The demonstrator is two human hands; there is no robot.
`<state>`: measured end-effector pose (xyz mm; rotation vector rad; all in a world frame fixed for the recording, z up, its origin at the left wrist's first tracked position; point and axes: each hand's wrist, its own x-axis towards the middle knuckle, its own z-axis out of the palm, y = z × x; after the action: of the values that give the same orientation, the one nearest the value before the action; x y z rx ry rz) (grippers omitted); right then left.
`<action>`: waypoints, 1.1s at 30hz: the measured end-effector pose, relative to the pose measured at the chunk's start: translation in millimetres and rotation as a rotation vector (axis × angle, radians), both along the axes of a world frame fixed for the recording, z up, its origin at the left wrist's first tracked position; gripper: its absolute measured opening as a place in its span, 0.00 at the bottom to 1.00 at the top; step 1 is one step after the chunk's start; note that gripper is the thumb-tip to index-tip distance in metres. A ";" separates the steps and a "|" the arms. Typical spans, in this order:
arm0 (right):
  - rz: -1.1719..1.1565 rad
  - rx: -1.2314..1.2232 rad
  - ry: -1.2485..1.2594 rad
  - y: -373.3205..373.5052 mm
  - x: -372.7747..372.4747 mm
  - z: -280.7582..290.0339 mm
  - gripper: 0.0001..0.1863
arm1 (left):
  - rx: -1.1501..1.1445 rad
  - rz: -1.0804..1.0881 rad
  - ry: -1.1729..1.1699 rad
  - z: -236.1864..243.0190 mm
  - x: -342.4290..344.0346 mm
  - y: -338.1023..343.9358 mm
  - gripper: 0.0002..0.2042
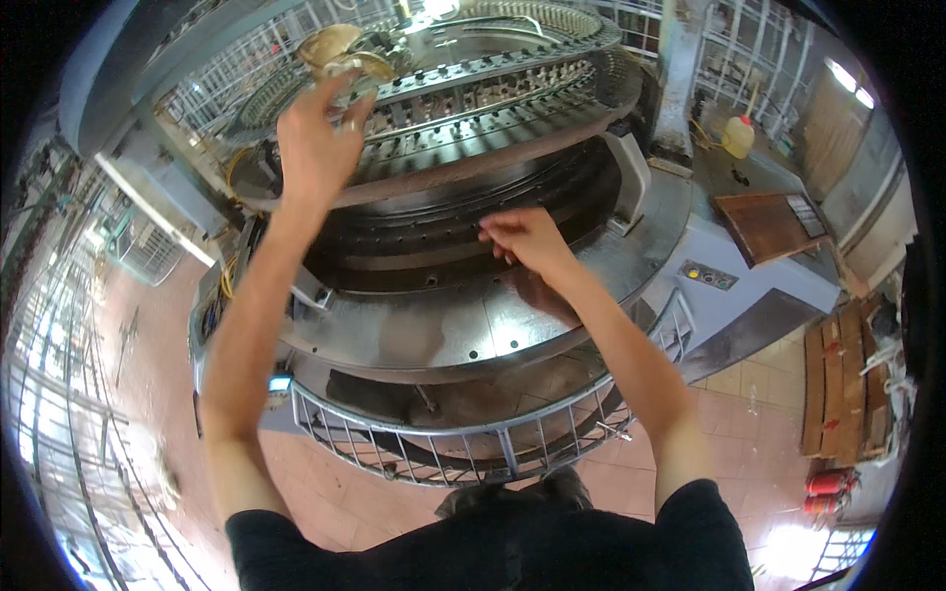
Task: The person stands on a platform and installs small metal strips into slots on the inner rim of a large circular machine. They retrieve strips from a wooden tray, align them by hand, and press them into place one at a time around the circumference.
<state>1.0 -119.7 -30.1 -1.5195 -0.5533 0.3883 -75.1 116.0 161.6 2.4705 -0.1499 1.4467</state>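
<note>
My left hand [320, 143] is raised at the upper left of a large round machine. Its fingers curl in a loose pinch, slightly blurred, just below brass-coloured round parts [330, 44]; what they hold, if anything, is too small to see. Lower and to the right, my right hand [527, 238] hovers in front of the machine's dark curved opening [414, 231], palm down. Its thumb and fingers are drawn together, and anything in them cannot be made out. Above the opening runs the machine's ring [473, 143], set with rows of small dark pegs.
A smooth metal ledge [424, 335] curves below the opening, with a barred guard rail [507, 448] nearer me. At the right stand a button panel [708, 276], a brown board [769, 227] and a yellowish jug [737, 136]. Wooden slats [836, 384] and red cylinders [828, 483] are farther right.
</note>
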 end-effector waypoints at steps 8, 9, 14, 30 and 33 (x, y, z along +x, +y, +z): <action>-0.300 -0.119 -0.234 -81.3 -59.0 -17.0 0.10 | -0.084 -0.101 1.125 62.7 166.0 -1.0 0.31; -0.342 -0.122 -0.202 -85.5 -60.2 -19.0 0.10 | -0.050 -0.118 1.178 59.8 179.1 -6.2 0.25; -0.378 -0.152 -0.443 -85.7 -61.8 -23.3 0.08 | -0.302 -0.159 1.577 47.0 220.8 -29.6 0.17; -0.493 -0.174 -0.655 -76.5 -64.8 -23.0 0.06 | -0.352 -0.334 1.553 24.3 238.8 -6.8 0.17; -0.500 -0.189 -0.670 -76.2 -66.1 -23.5 0.06 | -0.361 -0.248 1.563 18.6 254.4 -3.8 0.17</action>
<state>-65.1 -195.9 -53.5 -1.9037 -0.6329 -0.4884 179.3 112.3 180.2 2.3851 0.1209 -0.6800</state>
